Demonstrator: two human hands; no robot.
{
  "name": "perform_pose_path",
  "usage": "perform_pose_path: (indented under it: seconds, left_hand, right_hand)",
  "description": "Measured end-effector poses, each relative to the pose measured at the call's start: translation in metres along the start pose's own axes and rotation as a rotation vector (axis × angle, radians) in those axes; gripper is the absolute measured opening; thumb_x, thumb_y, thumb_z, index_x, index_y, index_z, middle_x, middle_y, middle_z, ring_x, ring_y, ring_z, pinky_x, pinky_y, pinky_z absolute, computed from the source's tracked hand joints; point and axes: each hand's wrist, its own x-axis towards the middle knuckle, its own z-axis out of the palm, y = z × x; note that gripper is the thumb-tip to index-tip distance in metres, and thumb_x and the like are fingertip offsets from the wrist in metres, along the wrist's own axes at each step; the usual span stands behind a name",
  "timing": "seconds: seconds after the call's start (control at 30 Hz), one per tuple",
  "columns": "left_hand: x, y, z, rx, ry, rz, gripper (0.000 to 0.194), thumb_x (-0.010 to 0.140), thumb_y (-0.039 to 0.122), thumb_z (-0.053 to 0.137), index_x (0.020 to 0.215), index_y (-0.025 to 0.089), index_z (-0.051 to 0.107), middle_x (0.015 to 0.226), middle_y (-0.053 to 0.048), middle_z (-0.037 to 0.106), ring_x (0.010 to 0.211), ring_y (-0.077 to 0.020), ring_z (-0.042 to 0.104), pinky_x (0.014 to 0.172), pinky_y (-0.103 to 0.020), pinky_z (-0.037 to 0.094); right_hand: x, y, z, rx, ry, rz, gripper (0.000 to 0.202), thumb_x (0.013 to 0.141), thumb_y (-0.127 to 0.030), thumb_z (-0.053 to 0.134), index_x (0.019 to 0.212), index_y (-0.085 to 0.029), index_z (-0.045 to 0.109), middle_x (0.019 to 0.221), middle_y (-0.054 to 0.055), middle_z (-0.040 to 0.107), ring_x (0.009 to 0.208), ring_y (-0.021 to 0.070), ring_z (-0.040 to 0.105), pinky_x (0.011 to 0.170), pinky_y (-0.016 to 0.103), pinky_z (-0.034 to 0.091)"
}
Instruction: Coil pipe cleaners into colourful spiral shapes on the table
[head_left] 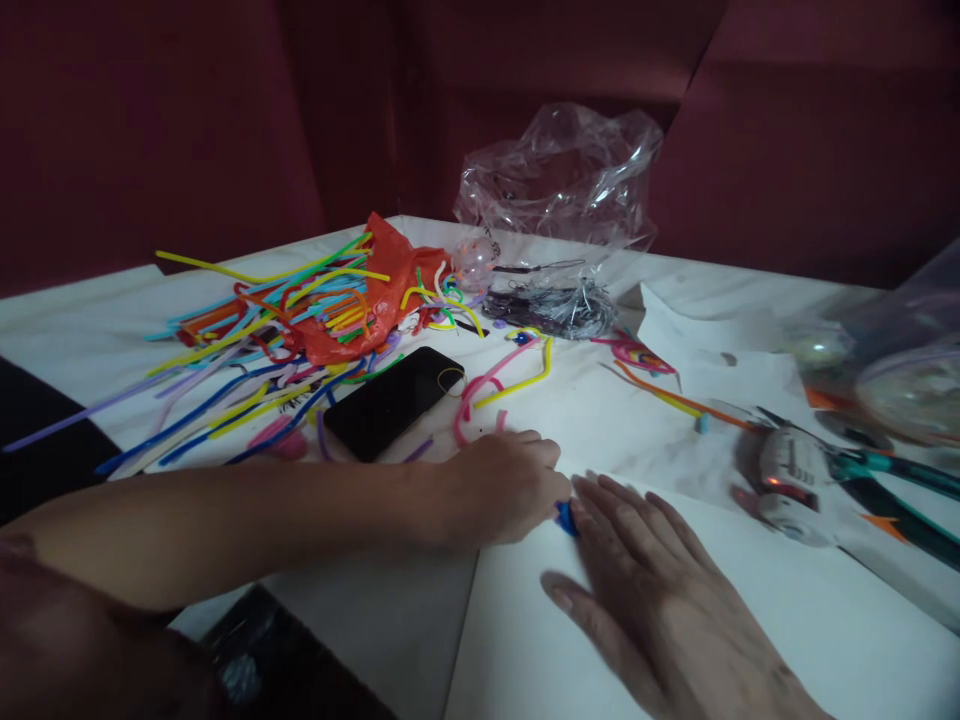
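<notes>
My left hand (499,488) is closed, knuckles up, low over the white table, its fingertips hidden from me. Beside it, my right hand (652,590) lies flat with the fingers stretched out and the thumb apart. A small blue piece (566,518) shows between the two hands, partly under my right fingertips; its kind is unclear. Behind my left hand are a curled pink pipe cleaner (466,410) and a bent yellow pipe cleaner (517,385). A dark smartphone (394,402) lies just beyond my left forearm.
An orange-red plastic bag (390,285) with many coloured pipe cleaners (262,330) spreads at the left. Clear plastic wrap (555,180) and a bundle of dark cords (551,308) are at the back. Teal-handled pliers (892,480) and a white device (791,475) rest on the right.
</notes>
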Motion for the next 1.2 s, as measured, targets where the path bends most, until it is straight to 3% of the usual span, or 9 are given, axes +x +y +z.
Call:
perform_pose_path:
  seconds: [0.13,0.43,0.6,0.8,1.07,1.2]
  left_hand:
    - [0.0,0.003,-0.003,0.007,0.012,-0.028,0.014,0.079,0.025,0.05,0.073,0.015,0.057,0.073,-0.004,0.055,0.072,-0.0159,0.05,0.065,-0.027,0.038]
    - [0.005,0.007,-0.009,-0.027,-0.077,-0.092,0.009,0.078,0.02,0.049,0.074,0.015,0.055,0.075,-0.003,0.057,0.074,-0.0157,0.052,0.068,-0.027,0.04]
    - [-0.002,0.008,-0.01,-0.031,-0.024,-0.039,0.017,0.078,0.028,0.05,0.081,0.012,0.057,0.075,-0.005,0.057,0.074,-0.0166,0.051,0.07,-0.028,0.04]
    - [-0.021,0.023,-0.006,-0.009,0.064,0.014,0.02,0.081,0.021,0.044,0.096,0.011,0.052,0.091,-0.011,0.058,0.091,-0.0204,0.05,0.078,-0.034,0.039]
    - [-0.03,0.031,-0.004,-0.125,0.068,-0.048,0.03,0.079,0.021,0.046,0.106,0.006,0.049,0.102,-0.013,0.056,0.1,-0.0213,0.048,0.085,-0.034,0.039]
    - [-0.035,0.03,-0.008,-0.149,0.093,-0.032,0.036,0.08,0.022,0.046,0.11,0.003,0.047,0.113,-0.016,0.052,0.108,-0.0215,0.044,0.093,-0.033,0.035]
  right_hand:
    - [-0.001,0.0,0.0,-0.005,0.0,0.01,0.057,0.097,-0.039,0.019,0.107,0.0,0.059,0.117,0.022,0.041,0.111,0.0349,0.034,0.081,0.054,0.04]
    - [0.001,-0.001,-0.001,-0.035,-0.001,0.017,0.059,0.098,-0.04,0.017,0.108,-0.002,0.059,0.116,0.021,0.043,0.109,0.0337,0.037,0.08,0.053,0.041]
    - [0.0,-0.002,0.001,-0.044,-0.016,0.017,0.06,0.098,-0.041,0.016,0.11,0.0,0.058,0.118,0.022,0.041,0.111,0.0341,0.035,0.081,0.054,0.04]
    - [-0.003,-0.003,0.001,-0.057,-0.023,0.033,0.062,0.097,-0.044,0.015,0.108,-0.002,0.06,0.119,0.021,0.04,0.111,0.0343,0.034,0.082,0.053,0.04]
    - [-0.004,-0.005,0.002,-0.084,-0.013,0.04,0.062,0.097,-0.043,0.014,0.111,-0.001,0.058,0.122,0.02,0.037,0.112,0.0342,0.033,0.081,0.054,0.04]
    - [-0.008,-0.002,0.002,-0.035,-0.067,0.036,0.06,0.098,-0.045,0.019,0.118,0.001,0.051,0.128,0.021,0.028,0.117,0.0337,0.026,0.082,0.053,0.041]
